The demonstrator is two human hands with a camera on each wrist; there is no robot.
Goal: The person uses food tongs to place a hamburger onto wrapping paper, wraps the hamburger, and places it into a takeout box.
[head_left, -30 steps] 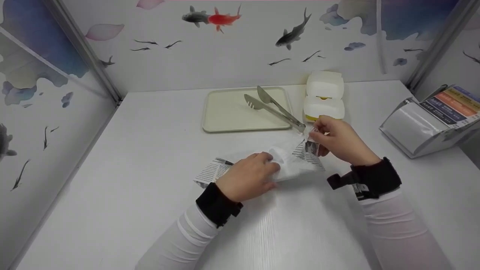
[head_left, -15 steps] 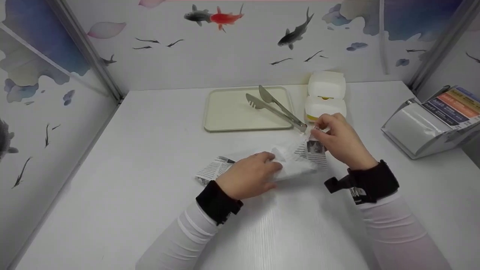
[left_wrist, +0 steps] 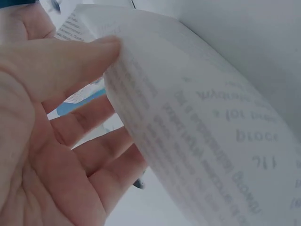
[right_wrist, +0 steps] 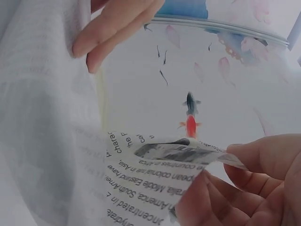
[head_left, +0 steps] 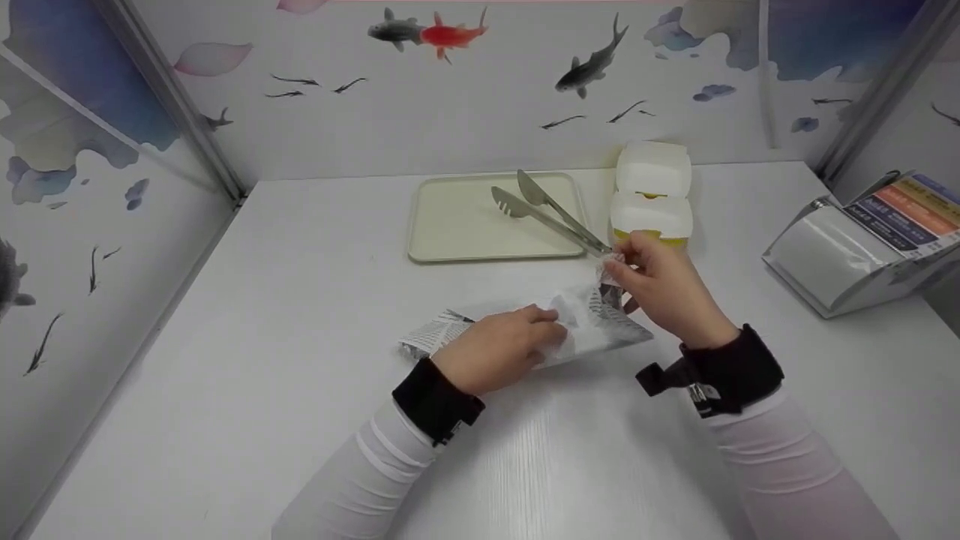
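Observation:
A sheet of newsprint-patterned wrapping paper (head_left: 600,334) lies folded in a long shape at the middle of the table. My left hand (head_left: 499,351) holds its middle; in the left wrist view the thumb (left_wrist: 94,59) lies on the printed paper (left_wrist: 211,103), with the other fingers behind its edge. At the right end, my right hand (head_left: 664,289) pinches a raised, crumpled corner. The right wrist view shows that corner of the paper (right_wrist: 141,193) bent over between thumb and fingers. What the paper may enclose is hidden.
Behind the paper is a cream tray (head_left: 450,225) with metal tongs (head_left: 551,221), their joined end reaching past its right corner near my right hand. An open white-and-yellow clamshell box (head_left: 651,214) stands beside it. A silver pack with coloured labels (head_left: 840,259) is at right.
My right hand has shifted slightly left, and the paper corner it pinches is now more bunched and bent over. My left hand has stayed almost in place on the paper.

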